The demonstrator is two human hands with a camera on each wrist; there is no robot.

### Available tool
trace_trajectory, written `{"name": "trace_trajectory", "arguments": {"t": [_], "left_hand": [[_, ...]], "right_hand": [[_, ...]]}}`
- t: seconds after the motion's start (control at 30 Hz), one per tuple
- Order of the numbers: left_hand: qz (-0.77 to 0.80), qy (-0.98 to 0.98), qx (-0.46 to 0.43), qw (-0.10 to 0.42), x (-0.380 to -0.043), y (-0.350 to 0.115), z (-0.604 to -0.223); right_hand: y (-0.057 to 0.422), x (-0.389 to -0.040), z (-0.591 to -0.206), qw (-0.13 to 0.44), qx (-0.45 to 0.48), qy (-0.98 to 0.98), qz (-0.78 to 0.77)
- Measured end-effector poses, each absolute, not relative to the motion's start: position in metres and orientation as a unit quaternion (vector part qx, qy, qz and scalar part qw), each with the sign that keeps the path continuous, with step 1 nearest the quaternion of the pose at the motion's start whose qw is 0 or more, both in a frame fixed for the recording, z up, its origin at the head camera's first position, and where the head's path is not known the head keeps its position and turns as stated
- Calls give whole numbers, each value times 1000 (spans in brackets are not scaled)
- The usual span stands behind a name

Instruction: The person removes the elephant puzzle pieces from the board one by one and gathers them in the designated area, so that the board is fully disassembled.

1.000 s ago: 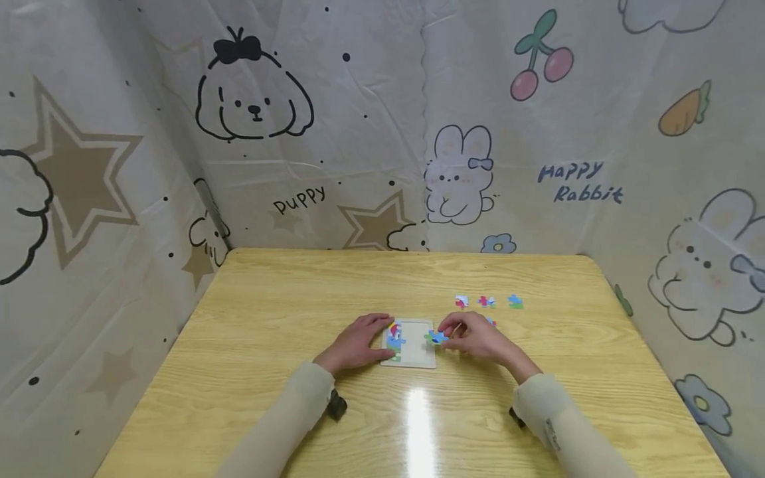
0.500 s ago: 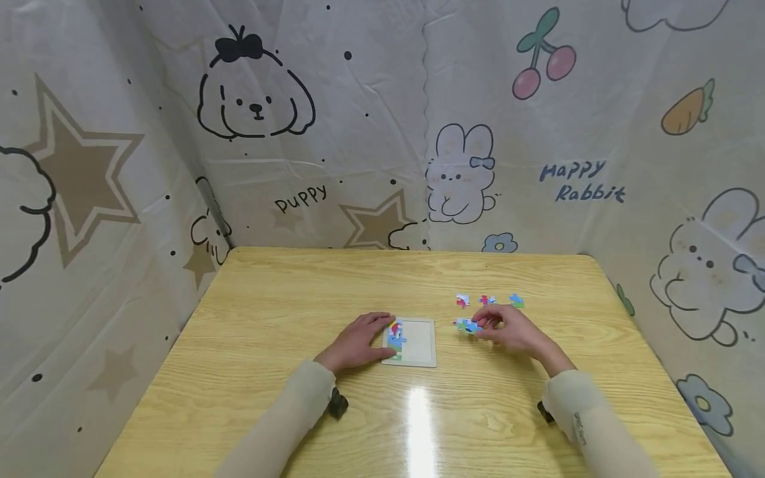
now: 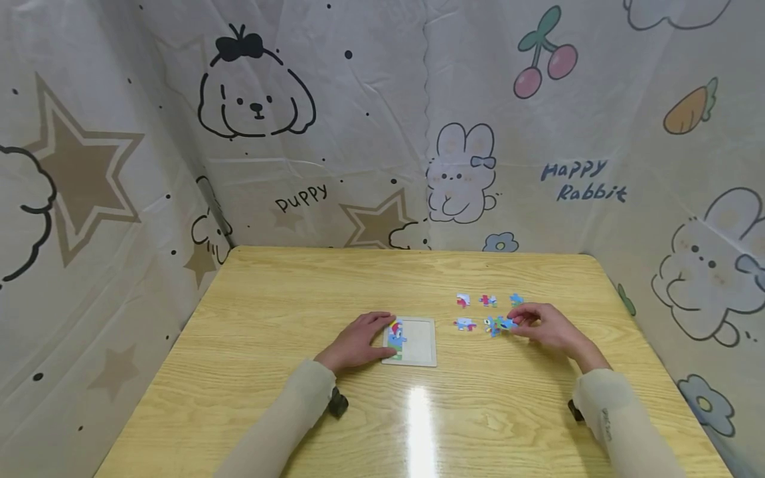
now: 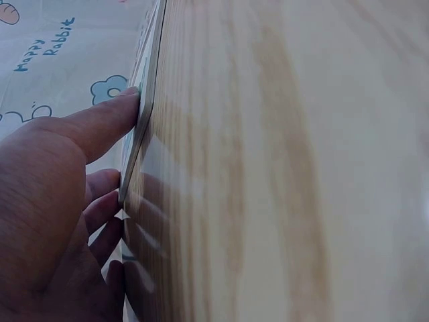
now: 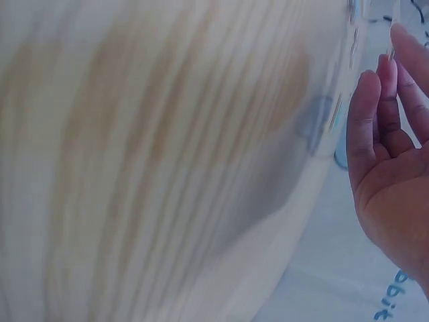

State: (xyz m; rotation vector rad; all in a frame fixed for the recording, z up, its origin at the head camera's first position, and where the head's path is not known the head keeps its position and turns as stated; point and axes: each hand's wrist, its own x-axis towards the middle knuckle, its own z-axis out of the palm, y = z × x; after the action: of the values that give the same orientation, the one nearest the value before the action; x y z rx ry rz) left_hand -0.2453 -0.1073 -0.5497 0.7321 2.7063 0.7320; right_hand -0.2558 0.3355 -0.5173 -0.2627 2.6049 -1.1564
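My left hand (image 3: 357, 340) rests along the left side of a small pale puzzle tray (image 3: 421, 362), thumb on its lower left part and fingertips at the upper left edge. A cartoon picture strip (image 3: 396, 337) fills the tray's left column; bare board shows to its right. My right hand (image 3: 546, 326) pinches a blue jigsaw piece (image 3: 509, 323) between thumb and fingers, over the right end of the lower row of loose pieces. In this view it overlaps another blue piece (image 3: 493, 325). The right wrist view shows the hand (image 5: 392, 147) with the piece only edge-on at the fingertips.
Loose jigsaw pieces lie right of the tray: a pink-and-white one (image 3: 463, 301), a red-and-blue one (image 3: 488, 301) and a blue-green one (image 3: 516, 299) behind, a blue-and-pink one (image 3: 464, 324) nearer. A wooden table (image 3: 287, 285) carries everything, with printed curtains (image 3: 358, 153) around it.
My right hand has carried the jigsaw piece from the tray's right edge rightward to the end of the lower row of loose pieces. The left hand stays on the tray.
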Motion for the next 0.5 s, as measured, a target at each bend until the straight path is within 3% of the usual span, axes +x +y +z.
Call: {"name": "trace_trajectory", "arguments": {"t": [0.5], "left_hand": [[252,926,255,115,-246,-107,-551]], "right_hand": [[364,-255,-521,136,-59,912,-384]]}}
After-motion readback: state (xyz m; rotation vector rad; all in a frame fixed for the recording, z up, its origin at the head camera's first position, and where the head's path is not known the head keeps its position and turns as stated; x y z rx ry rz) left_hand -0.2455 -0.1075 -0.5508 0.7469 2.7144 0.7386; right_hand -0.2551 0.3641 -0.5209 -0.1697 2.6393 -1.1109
